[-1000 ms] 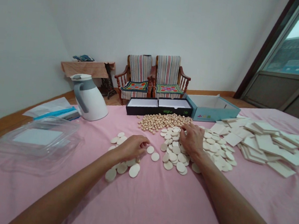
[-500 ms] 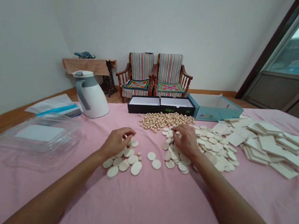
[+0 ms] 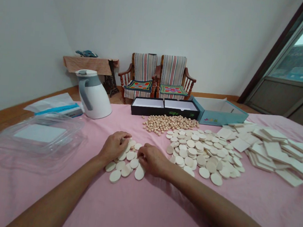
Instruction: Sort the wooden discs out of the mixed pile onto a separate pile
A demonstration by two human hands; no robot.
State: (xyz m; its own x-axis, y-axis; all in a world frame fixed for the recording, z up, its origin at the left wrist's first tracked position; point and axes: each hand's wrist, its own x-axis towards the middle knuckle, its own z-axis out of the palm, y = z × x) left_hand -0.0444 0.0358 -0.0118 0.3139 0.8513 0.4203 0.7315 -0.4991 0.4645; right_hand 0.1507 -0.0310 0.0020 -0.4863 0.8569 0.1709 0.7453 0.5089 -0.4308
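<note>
A small pile of pale round wooden discs (image 3: 130, 156) lies on the pink cloth between my two hands, with a few small wooden beads (image 3: 132, 148) among them. My left hand (image 3: 114, 145) is cupped along the pile's left side, thumb and forefinger apart, nothing visible in its grasp. On the other side, my right hand (image 3: 154, 159) has its fingers curled down at the discs' right edge; its fingertips are partly hidden, so I cannot make out what is in them. A larger heap of the same discs (image 3: 204, 150) spreads to the right of my right hand.
Beyond the hands lies a bead heap (image 3: 169, 123), in front of a black two-part box (image 3: 151, 110) and a blue box (image 3: 218, 118). Rectangular wooden pieces (image 3: 274, 146) are stacked at right. At left stand a white jug (image 3: 96, 99) and clear plastic containers (image 3: 39, 135).
My right hand has moved left from the larger disc heap to the small pile. Two loose discs that lay between the heaps no longer show there. My left hand has stayed nearly in place.
</note>
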